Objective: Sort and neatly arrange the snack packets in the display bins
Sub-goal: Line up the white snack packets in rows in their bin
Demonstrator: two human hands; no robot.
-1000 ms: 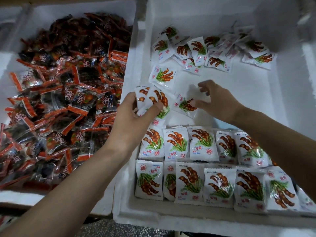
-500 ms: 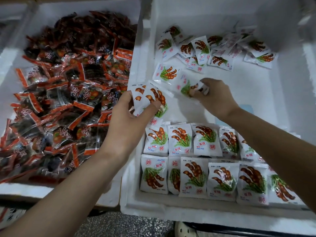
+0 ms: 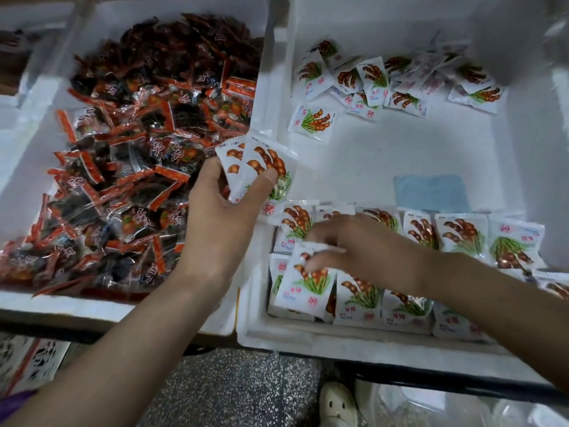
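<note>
Fingers [image 3: 213, 171] of the left hand [image 3: 218, 224] are gripping two white packets [image 3: 261, 163], thumb pressing on top. Right hand [image 3: 369, 248] is pinching one more packet [image 3: 308, 292] at its fingertips [image 3: 323, 259], holding it over two neat rows [image 3: 458, 232] lying just beneath those fingers in the right bin [image 3: 338, 343].

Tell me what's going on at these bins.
A person is sorting snack packets by hand. The left hand holds a small stack of white packets above the bins' divide, while the right hand pinches a single white packet over the neat rows at the near edge of the right bin. Loose white packets lie at its far side; the left bin holds a jumble of red-and-dark packets.
</note>
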